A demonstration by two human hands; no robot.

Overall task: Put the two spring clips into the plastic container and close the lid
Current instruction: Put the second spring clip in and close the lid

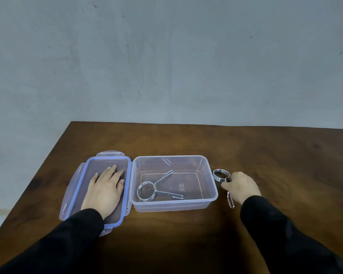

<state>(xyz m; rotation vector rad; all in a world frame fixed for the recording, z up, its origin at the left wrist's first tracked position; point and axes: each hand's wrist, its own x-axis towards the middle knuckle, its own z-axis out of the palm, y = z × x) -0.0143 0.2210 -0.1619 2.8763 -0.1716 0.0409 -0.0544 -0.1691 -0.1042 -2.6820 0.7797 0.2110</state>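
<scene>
Low in the frame, the clear plastic container (pixel 174 182) sat open on the brown worktop (pixel 265 155), one spring clip (pixel 156 189) lying inside. Left of it, the left hand (pixel 105 191) lay flat, fingers spread, on the blue-rimmed lid (pixel 75 186). Right of it, the right hand (pixel 241 187) apparently gripped the second spring clip (pixel 221 176), its handles mostly hidden.

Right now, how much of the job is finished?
Done: one spring clip lies inside the container. In hand: the right hand is gripping the second clip beside it. Left: drop it in, then close the lid, lying open under the left hand.
</scene>
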